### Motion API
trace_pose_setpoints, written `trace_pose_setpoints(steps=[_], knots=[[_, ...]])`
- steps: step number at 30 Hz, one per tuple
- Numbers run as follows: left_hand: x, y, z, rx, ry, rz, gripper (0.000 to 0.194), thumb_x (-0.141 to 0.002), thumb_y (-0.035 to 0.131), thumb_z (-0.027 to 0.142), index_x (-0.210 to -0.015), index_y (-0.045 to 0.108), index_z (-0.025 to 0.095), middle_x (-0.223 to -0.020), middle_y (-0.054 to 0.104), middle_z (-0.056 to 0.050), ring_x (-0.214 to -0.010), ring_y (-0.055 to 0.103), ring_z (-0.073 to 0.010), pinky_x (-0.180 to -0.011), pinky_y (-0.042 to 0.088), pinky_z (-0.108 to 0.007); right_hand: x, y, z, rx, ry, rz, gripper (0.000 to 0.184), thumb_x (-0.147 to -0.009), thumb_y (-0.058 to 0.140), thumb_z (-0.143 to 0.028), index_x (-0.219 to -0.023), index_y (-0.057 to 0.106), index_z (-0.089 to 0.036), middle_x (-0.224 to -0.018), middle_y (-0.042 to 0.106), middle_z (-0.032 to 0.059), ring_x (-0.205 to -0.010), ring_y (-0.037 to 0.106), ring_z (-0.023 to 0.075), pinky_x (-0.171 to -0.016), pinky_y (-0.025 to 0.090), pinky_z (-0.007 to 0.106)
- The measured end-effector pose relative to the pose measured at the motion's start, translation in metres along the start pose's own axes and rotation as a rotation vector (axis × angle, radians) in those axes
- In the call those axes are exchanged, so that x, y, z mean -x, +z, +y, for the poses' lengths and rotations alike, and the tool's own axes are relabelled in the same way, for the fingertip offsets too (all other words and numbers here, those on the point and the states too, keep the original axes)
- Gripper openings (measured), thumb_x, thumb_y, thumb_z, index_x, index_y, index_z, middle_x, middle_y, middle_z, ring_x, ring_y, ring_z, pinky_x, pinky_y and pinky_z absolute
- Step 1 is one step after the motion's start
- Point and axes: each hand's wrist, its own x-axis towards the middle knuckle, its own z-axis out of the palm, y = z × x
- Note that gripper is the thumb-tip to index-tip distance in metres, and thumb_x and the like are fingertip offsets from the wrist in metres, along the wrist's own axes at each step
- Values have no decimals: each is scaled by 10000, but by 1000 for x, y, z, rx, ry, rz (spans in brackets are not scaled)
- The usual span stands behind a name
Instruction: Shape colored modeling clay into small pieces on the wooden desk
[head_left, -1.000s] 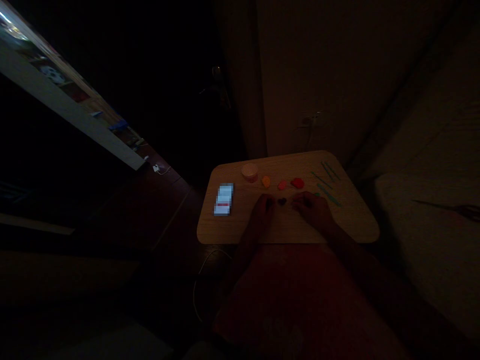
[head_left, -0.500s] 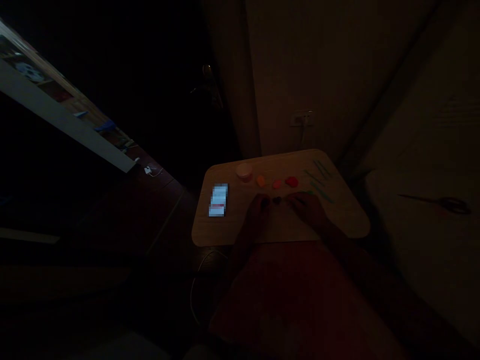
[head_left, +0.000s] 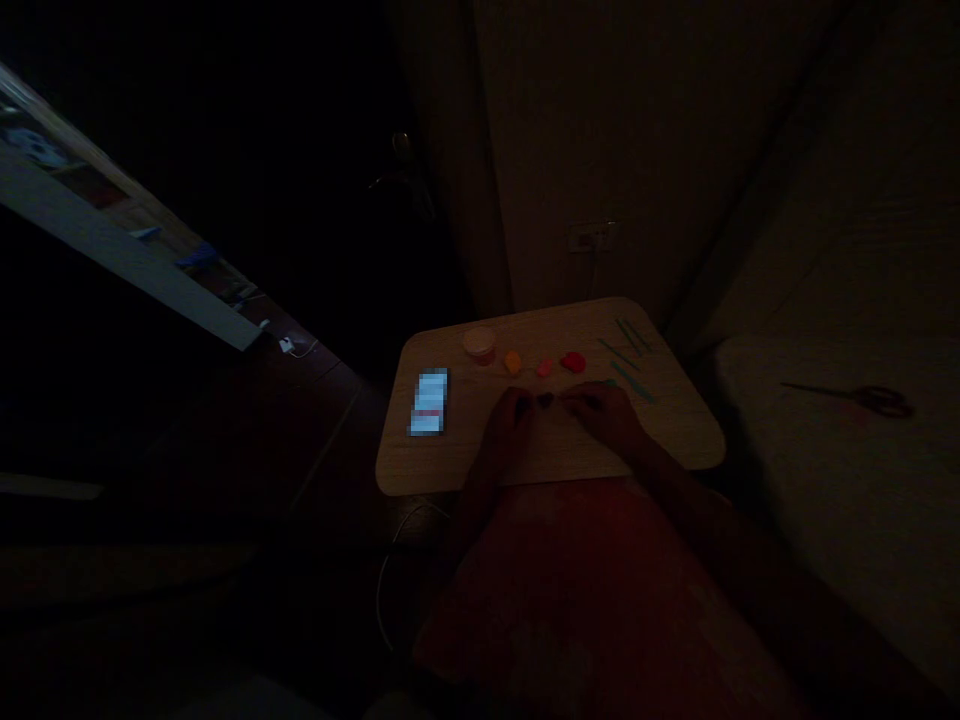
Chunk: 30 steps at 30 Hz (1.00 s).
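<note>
In dim light, a small dark lump (head_left: 545, 400) sits between my two hands above the wooden table (head_left: 450, 465). My left hand (head_left: 511, 422) is closed, its fingertips at the lump's left side. From the right, the bent fingers of my right hand (head_left: 606, 412) come together at the lump's other side. Just beyond lie an orange piece (head_left: 512, 362), a pink piece (head_left: 544, 368) and a red piece (head_left: 574, 362), soft and rounded like modelling clay. Several thin green strips (head_left: 632, 381) rest to the right, one partly behind my right hand. Darkness hides exact finger contact.
A lidded round tub (head_left: 480, 345) stands at the back left of the table. A phone with a lit screen (head_left: 429, 402) lies at the left. Scissors (head_left: 881, 400) rest on a pale surface at right. A wall socket (head_left: 592, 237) is behind; a cable (head_left: 381, 590) hangs below.
The view has shifted slightly, so the table and everything on it appear a little further left. Both hands keep nearly the same pose around the dark lump.
</note>
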Motion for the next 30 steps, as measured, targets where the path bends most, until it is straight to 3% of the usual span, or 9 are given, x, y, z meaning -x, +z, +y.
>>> trace_pose_setpoints(steps=[7, 12, 16, 22, 30], knots=[[1, -1, 4, 19, -3, 6, 104, -913, 576, 168, -1013, 583, 197, -1003, 632, -38, -914, 577, -172, -865, 465, -289, 0, 0, -2, 69, 34, 29, 322, -864, 665, -450, -703, 715, -175, -632, 695, 39, -592, 615, 178, -573, 434, 277], [1, -2, 9, 30, -9, 1, 101, -924, 558, 172, -1017, 587, 196, -1021, 633, -45, -945, 582, -180, -896, 460, -303, 0, 0, 0, 22, 8, -33, 364, -964, 490, -365, -886, 803, -196, -838, 794, 71, -773, 724, 225, -749, 543, 326], [1, 0, 6, 15, -6, 7, 101, -923, 548, 164, -1010, 589, 196, -1011, 634, -43, -935, 578, -181, -893, 458, -307, 0, 0, 1, 26, -48, 9, 325, -951, 523, -352, -997, 808, -204, -1045, 801, 103, -975, 736, 260, -900, 557, 382], [0, 1, 3, 2, 10, 10, 112, -915, 560, 155, -1014, 595, 195, -1009, 636, -39, -930, 578, -177, -878, 460, -298, 1, 1, 1, -59, 12, -16, 343, -951, 511, -295, -1156, 760, -177, -883, 784, 75, -741, 715, 209, -733, 563, 335], [1, -1, 5, -13, 8, -10, 92, -925, 562, 176, -1005, 603, 193, -1018, 643, -45, -946, 588, -179, -898, 472, -307, 1, -1, -4, -17, 60, -42, 232, -871, 659, -391, -856, 768, -187, -720, 747, 52, -650, 670, 194, -620, 495, 290]])
